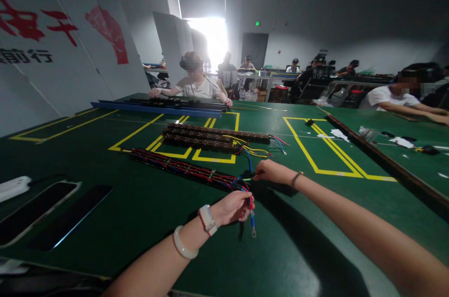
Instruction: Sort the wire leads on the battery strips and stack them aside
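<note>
So, long wired strip [182, 167] is on the green desk [140, 245], beyond the left hand [229, 208] and off to its left. Long axis runs slantwise: far end away to the left, wired end coming in at the two hands. Left hand is the closer one, just on the near side of that end; right hand [275, 171] sits farther out and to the right, past the strip's end.

Left: fingers closed round a bunch of leads [251, 202] at the strip's end. Blue lead [253, 220] with a metal ring tip hangs out below the grip, black lead [240, 230] beside it. Right: fingertips pinched on a green wire [248, 179], by the look of it; contact is too small to tell how firm.

Strip itself: thin, dark, straight, red wires strung along its top, some blue mixed in, small pale spots along the length. At the hands the wires fan out loose.

Nearby: stack of similar strips [199, 138] beyond both hands, its yellow, red and blue leads pointing right. Dark phone [75, 217] well left of the left hand. Co-worker [205, 87] across the desk, behind a blue rail [157, 109].
</note>
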